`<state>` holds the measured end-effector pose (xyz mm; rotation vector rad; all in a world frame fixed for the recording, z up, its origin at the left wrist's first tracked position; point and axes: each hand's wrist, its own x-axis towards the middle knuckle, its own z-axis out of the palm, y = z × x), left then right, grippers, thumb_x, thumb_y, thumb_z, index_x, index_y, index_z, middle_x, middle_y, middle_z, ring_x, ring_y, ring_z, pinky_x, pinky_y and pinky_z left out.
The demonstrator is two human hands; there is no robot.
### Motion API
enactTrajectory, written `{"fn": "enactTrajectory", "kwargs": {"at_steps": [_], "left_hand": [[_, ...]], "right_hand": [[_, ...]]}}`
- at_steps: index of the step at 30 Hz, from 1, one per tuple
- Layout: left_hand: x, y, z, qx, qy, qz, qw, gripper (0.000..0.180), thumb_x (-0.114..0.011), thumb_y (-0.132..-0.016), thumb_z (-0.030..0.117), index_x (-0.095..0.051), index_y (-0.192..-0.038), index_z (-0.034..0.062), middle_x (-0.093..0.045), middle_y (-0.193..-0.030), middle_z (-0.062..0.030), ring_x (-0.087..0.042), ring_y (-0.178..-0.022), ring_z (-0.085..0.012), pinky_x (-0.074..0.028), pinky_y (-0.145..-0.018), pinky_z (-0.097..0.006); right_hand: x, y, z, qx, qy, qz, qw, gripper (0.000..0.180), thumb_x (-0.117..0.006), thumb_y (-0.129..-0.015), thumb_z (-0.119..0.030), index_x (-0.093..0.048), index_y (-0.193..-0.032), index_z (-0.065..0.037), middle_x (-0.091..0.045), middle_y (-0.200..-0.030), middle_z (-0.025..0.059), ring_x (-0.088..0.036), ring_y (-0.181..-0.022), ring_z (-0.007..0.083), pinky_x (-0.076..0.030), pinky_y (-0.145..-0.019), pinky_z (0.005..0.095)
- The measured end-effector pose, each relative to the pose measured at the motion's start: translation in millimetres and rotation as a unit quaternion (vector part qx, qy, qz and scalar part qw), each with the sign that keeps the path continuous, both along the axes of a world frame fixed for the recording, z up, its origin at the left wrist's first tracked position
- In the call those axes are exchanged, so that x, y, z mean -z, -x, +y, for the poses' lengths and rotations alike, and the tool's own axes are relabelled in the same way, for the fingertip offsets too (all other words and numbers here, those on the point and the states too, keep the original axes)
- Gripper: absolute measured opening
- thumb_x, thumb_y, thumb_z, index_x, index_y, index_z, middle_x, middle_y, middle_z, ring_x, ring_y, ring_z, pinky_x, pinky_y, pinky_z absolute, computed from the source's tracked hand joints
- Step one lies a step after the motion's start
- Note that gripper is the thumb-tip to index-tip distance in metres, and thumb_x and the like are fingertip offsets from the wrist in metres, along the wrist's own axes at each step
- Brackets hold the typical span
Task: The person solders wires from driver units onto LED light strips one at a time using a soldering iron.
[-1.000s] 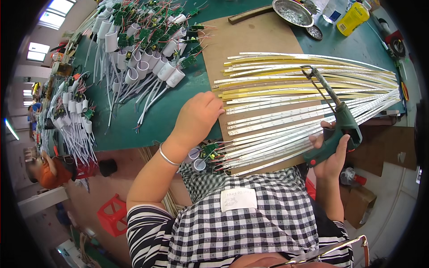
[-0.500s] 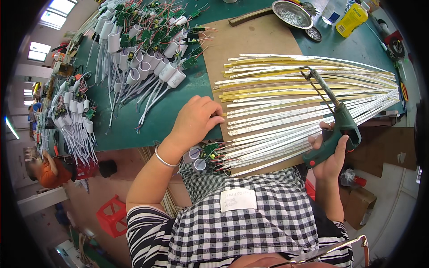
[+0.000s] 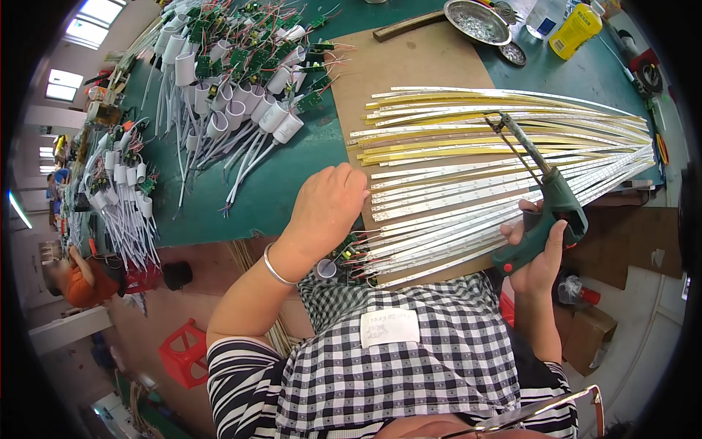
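Observation:
My left hand is closed at the left ends of a fan of thin white LED strips; its fingertips are mostly hidden, so what they pinch does not show. My right hand grips a green soldering gun by its handle, the metal tip pointing up and left above the strips. Between my left wrist and the apron, a green circuit board with red wires and a white cylindrical cap sit by the nearer strip ends. Yellow-backed strips lie farther back.
A brown board lies under the strips on the green table. Many white caps with boards and cables are heaped at back left. At back right stand a metal bowl and a yellow bottle. A red stool stands below left.
My left hand has turned and moved slightly right and down, its fingers now curled more out of sight. The soldering gun has shifted slightly left.

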<state>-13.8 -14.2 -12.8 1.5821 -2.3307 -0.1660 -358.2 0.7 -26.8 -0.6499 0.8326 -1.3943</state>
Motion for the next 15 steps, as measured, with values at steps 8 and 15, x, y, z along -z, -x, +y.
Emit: {"fn": "enactTrajectory", "kwargs": {"at_steps": [8,15], "left_hand": [[6.0,-3.5,-5.4,0.024,0.074,-0.034,0.996,0.019,-0.072,-0.082,0.010,-0.056,-0.090,0.0076,-0.056,-0.085,-0.0074,-0.059,-0.078,-0.0269,-0.047,-0.067,-0.039],[8.8,-8.6,2.3,0.032,0.066,0.043,0.996,0.013,-0.073,-0.082,0.007,-0.061,-0.088,0.0062,-0.060,-0.085,-0.0075,-0.059,-0.076,-0.0276,-0.048,-0.068,-0.038]], "right_hand": [[-0.3,0.8,1.6,0.012,-0.001,-0.007,1.000,0.054,-0.043,-0.107,-0.049,-0.046,-0.135,-0.004,-0.062,-0.125,0.0175,-0.062,-0.074,0.0183,-0.057,-0.085,0.0445],[2.9,-0.9,1.3,0.001,-0.006,-0.007,1.000,0.054,-0.043,-0.107,-0.050,-0.046,-0.135,-0.004,-0.061,-0.126,0.0181,-0.062,-0.075,0.0179,-0.057,-0.085,0.0445]]}}
